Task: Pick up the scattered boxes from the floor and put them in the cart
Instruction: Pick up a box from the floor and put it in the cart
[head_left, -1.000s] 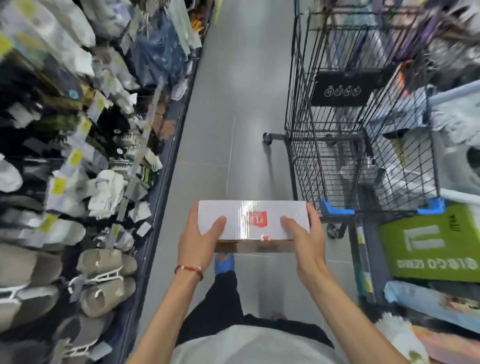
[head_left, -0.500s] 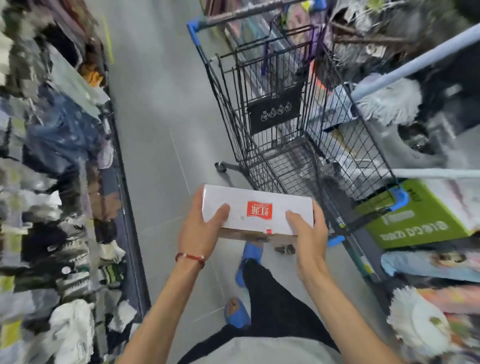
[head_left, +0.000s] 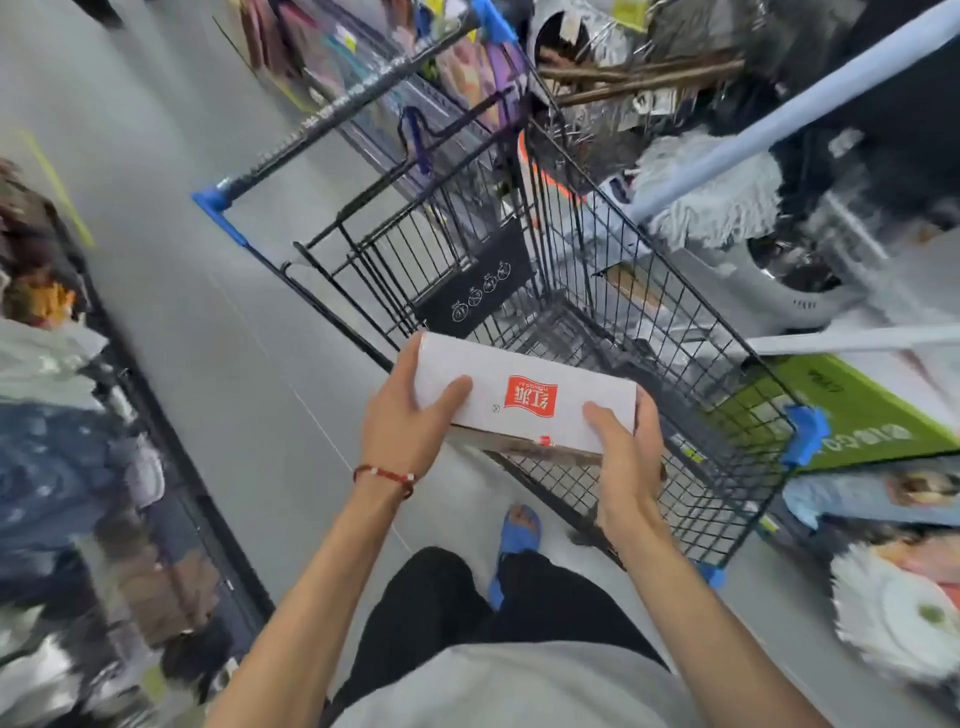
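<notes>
Both forearms come up from the bottom edge, bent in toward the centre of the frame, a red cord bracelet (head_left: 387, 475) on the left wrist. The left hand (head_left: 410, 421) clamps the left end of the white box (head_left: 524, 395): thumb flat on the lid, fingers curled underneath and hidden. The right hand (head_left: 628, 457) mirrors it on the right end, thumb laid across the top, fingers wrapped round the far edge, only partly showing.

The box sits level in mid-frame, red label up, held in the air and overlapping the near left rim of the cart (head_left: 675, 332); how far over the basket it is, I can't tell. Below it, a foot in a blue sandal (head_left: 522, 530) stands on the grey floor (head_left: 182, 312).

Beyond, the cart's wire basket runs toward the upper centre, its bottom partly hidden by the box. Right of it, a green carton (head_left: 852, 410) and a mop (head_left: 711, 202); the shelves (head_left: 62, 467) on the left are smeared with blur.
</notes>
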